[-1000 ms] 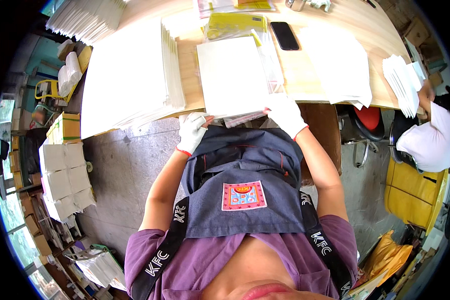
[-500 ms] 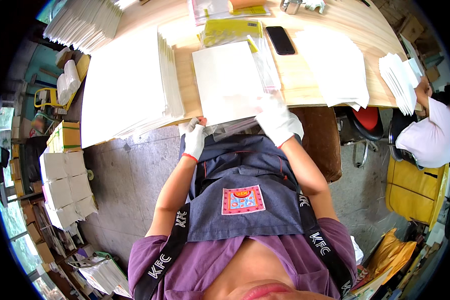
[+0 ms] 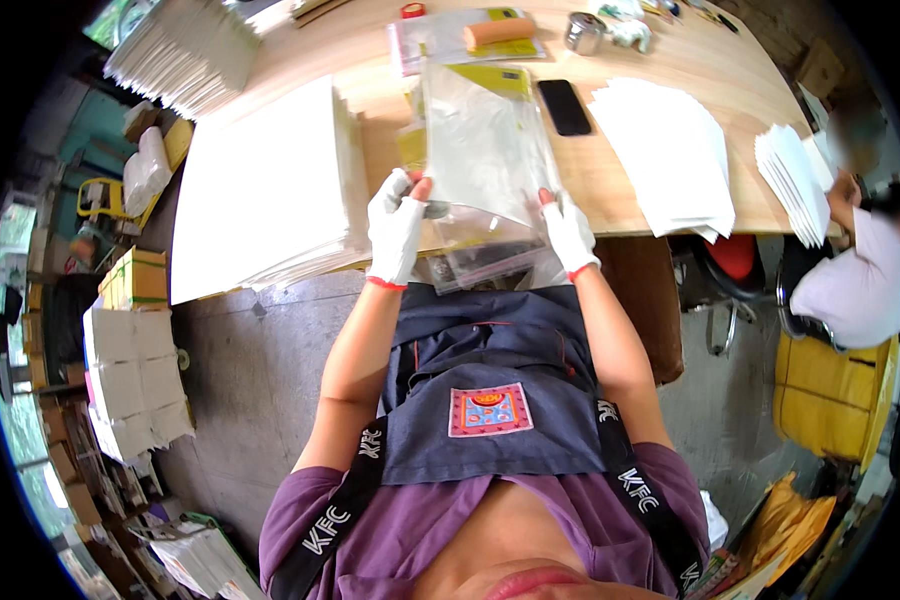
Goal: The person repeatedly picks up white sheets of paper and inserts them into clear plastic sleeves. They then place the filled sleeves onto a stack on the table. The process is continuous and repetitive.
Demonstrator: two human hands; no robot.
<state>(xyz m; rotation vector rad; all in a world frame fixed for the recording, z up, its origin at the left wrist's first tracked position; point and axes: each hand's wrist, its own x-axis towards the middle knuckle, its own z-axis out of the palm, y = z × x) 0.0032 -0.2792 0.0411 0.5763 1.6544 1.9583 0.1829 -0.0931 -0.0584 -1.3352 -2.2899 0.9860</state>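
Both my hands wear white gloves with bare fingertips. Between them, at the table's front edge, is a clear plastic bag with a whitish sheet showing through its glossy film. My left hand is closed on the bag's lower left edge, thumb on top. On the lower right edge my right hand pinches the film with its thumb up. More clear bags with yellow print lie under this one, and loose film hangs over the table edge towards my apron.
A tall stack of white sheets stands left, another behind it. On the right lie a black phone and fanned white sheets. Farther back are an orange roll and a metal tin. Another person sits far right.
The white sheet, bright and bare before, now shows under clear film. My left hand has moved up along the left edge; my right hand has shifted to the right edge.
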